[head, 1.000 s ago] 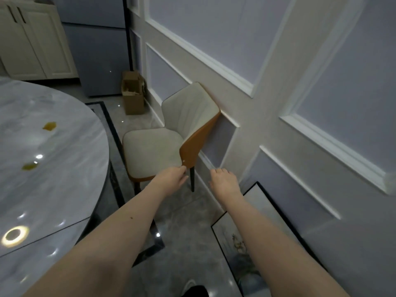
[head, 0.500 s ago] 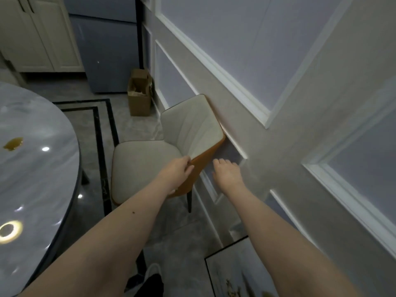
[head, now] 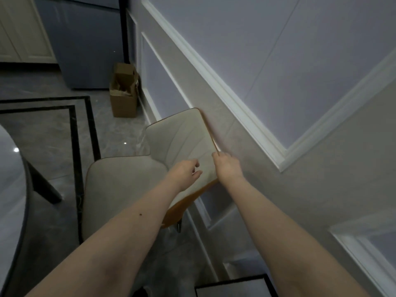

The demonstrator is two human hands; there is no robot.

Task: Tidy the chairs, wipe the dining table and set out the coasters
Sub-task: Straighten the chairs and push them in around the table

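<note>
Leftmost, the round grey stone table is just showing its glossy edge. Beside it the chair is standing with its back against the panelled wall, cream fabric padding in an orange shell. The left hand is hovering over the backrest, fingers loosely spread, holding nothing. The right hand is reaching the backrest's top edge; its grip cannot be told. Likely stiff, fairly light, best taken by that top rim.

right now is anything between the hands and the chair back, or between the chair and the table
Nothing visible blocks either hand: the right hand is at the backrest's top edge of the cream-cushioned, orange-backed chair, the left hand just before its front. Bare floor lies between chair and grey marble table.
</note>
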